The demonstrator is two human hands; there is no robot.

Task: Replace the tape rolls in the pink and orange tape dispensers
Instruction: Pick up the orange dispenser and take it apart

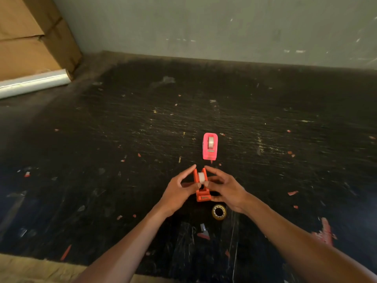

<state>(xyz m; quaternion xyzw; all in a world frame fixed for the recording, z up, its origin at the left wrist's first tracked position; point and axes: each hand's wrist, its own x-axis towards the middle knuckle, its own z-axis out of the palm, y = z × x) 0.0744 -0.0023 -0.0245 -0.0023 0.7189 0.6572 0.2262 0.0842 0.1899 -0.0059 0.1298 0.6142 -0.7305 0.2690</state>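
Both forearms reached in from the near edge of the scarred black table (102,139). Left hand (177,193) pinched the orange dispenser (202,190) on its left wall; right hand (226,190) gripped the opposite side, fingers curled round it. A white tape roll (201,177) sat between the walls. At 5 o'clock of the dispenser lay a loose yellowish roll (219,211), flat. At 12 o'clock, apart, stood the pink dispenser (210,146) with a roll inside.
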